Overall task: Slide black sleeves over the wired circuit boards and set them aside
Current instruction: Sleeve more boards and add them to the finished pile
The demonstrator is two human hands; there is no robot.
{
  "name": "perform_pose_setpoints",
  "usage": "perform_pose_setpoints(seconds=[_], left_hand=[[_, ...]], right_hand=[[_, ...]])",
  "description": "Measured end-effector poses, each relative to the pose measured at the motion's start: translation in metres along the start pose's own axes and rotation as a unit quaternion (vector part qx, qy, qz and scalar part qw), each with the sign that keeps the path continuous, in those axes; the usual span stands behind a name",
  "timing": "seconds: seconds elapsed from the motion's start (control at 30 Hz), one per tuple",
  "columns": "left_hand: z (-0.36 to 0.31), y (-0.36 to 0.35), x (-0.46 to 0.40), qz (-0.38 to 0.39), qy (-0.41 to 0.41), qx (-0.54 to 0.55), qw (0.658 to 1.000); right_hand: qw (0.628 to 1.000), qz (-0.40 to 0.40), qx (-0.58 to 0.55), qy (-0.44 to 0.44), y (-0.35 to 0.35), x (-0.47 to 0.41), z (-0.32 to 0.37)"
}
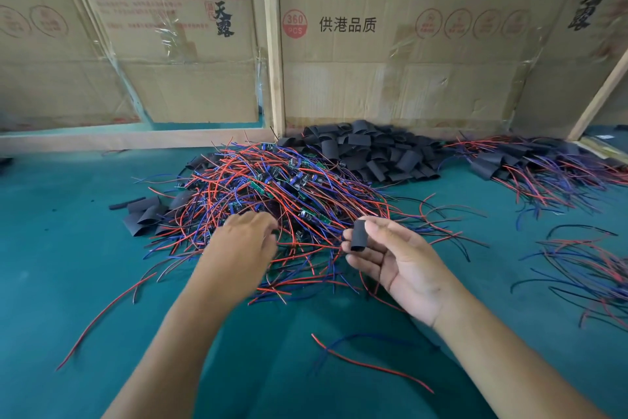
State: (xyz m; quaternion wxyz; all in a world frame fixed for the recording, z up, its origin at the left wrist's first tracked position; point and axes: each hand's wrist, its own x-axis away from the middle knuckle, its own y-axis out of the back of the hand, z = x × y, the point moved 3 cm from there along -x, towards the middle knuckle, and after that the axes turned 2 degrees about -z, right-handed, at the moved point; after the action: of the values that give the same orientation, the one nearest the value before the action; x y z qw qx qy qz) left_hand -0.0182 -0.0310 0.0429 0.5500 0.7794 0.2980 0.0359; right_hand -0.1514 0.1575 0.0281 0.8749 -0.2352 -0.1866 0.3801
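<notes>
Head view looked down on a teal, felt-like table surface (68,248), and nearest the camera, at about six o'clock, a loose red wire (373,366) and a blue wire (353,338) curved across the cloth between the two forearms. The right hand (404,262), at about four o'clock from the frame's centre, was turned palm up, its thumb and fingertips pinching a short black sleeve (358,235), a matte tube flattened into a stubby upright cylinder. The left hand (243,242), at about seven o'clock, lay palm down and blurred over the near edge of the tangle; its fingers reached into the wires, but whether they gripped anything could not be told. Just beyond both hands spread the main heap of wired circuit boards (272,180): small green boards with dark cylindrical parts, buried in thin, glossy red and blue leads. At nine o'clock of that heap lay a few flat black sleeves (144,214). Behind it, at about one o'clock, rose a pile of black sleeves (373,150), cut in short creased lengths. At three o'clock sat sleeved boards (530,160) with trailing wires, and nearer, more loose wires (584,269). At the back stood taped corrugated cardboard panels (407,72) in a pale wooden frame (275,44), printed with large black brush characters, "供港品质", and a red round badge (294,23) reading "360 PCS".
</notes>
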Motion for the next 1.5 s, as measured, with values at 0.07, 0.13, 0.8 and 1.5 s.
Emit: perform_pose_setpoints(seconds=[0.07, 0.13, 0.8, 1.5], left_hand=[[0.013, -0.002, -0.002, 0.014, 0.038, -0.028, 0.999], [0.017, -0.007, -0.002, 0.059, 0.047, -0.075, 0.994], [-0.008, 0.031, 0.003, -0.083, -0.058, 0.068, 0.992], [0.003, 0.042, 0.001, -0.148, -0.060, 0.144, 0.977]], right_hand=[[1.000, -0.006, -0.010, 0.011, 0.002, -0.001, 0.001], [1.000, -0.005, -0.008, 0.012, 0.003, -0.001, 0.000], [1.000, -0.003, -0.025, 0.012, 0.003, -0.002, 0.007], [0.995, -0.033, -0.044, 0.083, 0.017, -0.004, 0.028]])
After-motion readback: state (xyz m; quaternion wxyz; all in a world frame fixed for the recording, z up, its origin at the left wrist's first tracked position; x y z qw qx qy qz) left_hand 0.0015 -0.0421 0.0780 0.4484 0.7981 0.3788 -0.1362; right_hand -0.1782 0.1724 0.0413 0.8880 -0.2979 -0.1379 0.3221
